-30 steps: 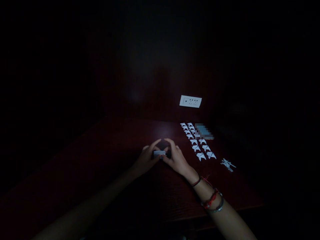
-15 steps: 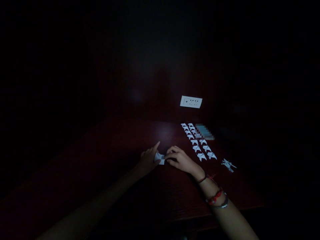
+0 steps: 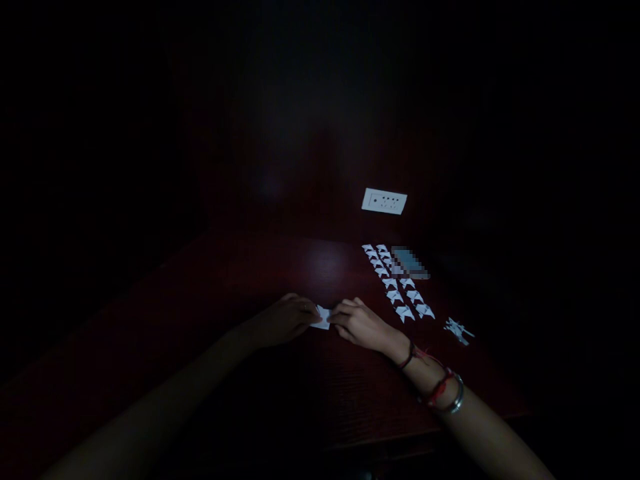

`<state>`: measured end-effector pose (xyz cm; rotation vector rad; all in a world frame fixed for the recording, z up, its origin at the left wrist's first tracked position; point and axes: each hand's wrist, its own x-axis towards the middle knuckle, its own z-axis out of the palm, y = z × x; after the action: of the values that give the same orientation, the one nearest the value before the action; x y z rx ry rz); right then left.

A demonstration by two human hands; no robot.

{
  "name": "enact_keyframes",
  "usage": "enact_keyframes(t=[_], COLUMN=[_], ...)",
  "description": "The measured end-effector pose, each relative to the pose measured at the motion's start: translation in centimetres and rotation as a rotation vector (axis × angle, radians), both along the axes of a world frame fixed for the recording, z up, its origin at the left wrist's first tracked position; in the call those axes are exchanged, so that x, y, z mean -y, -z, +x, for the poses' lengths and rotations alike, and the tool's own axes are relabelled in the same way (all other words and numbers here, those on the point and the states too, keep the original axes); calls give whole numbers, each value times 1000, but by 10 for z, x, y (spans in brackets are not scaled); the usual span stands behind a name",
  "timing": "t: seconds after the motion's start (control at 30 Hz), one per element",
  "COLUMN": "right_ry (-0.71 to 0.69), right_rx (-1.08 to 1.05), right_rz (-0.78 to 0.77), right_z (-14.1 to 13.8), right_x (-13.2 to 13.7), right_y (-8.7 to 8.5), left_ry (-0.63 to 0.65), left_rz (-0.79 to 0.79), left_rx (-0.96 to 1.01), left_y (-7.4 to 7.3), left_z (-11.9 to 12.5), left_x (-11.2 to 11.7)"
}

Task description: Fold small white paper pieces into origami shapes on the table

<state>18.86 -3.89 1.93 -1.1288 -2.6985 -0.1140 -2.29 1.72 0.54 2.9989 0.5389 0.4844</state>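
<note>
A small white piece of paper [image 3: 323, 318] lies low over the dark red table, between my two hands. My left hand [image 3: 287, 319] is closed, its fingers pinching the paper's left side. On the opposite side, my right hand [image 3: 361, 323] is closed too, with thumb and fingertips gripping the paper's right edge. Two rows of folded white paper pieces [image 3: 393, 295] lie to the right of my right hand. Dim light hides the finer folds of the held paper.
Beyond the folded pieces lies a flat bluish item, blurred out [image 3: 410, 261]. A heap of thin paper strips [image 3: 457, 331] sits farther right on the table [image 3: 240, 273]. A white socket plate [image 3: 384, 201] is on the back wall. The surroundings are very dark.
My left hand has drawn back a little to the left, and its raised index finger has come down into a pinch on the paper. My right hand has barely moved.
</note>
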Motion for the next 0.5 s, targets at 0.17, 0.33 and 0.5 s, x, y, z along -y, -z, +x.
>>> enact_keyframes(t=[0.17, 0.33, 0.5], right_ry=[-29, -31, -44], right_rx=[18, -52, -69], right_rz=[-40, -51, -54], right_z=[4, 5, 6], right_x=[-1, -5, -9], right_y=[1, 5, 7], left_ry=[7, 0, -1], left_rz=[-18, -79, -89], left_rx=[4, 2, -13], left_y=[0, -4, -3], left_z=[-3, -1, -1], left_x=[-1, 1, 0])
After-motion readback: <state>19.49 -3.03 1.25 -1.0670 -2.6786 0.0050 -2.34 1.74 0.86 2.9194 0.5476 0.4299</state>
